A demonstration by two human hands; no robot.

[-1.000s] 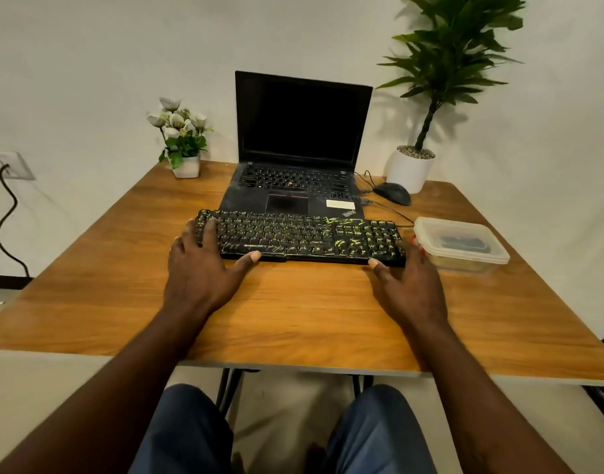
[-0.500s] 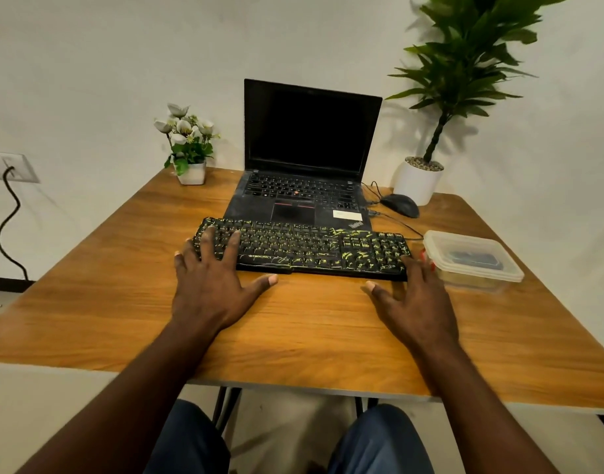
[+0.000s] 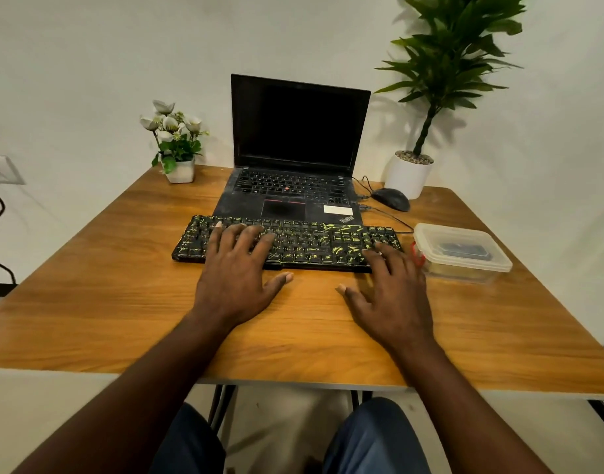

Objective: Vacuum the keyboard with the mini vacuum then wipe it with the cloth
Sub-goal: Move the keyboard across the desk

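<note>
hands (image 3: 235, 289) (image 3: 392, 302) flat on keyboard (image 3: 314, 244), thinkpad laptop (image 3: 298, 131) behind

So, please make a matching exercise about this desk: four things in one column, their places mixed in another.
1. black keyboard with yellow markings
2. clear plastic lidded box
3. black computer mouse
4. small white pot of white flowers

a. far left corner of the wooden table
b. in front of the open black laptop
c. beside the tall plant's white pot
d. at the keyboard's right end

Pairs: 1-b, 2-d, 3-c, 4-a.
</note>
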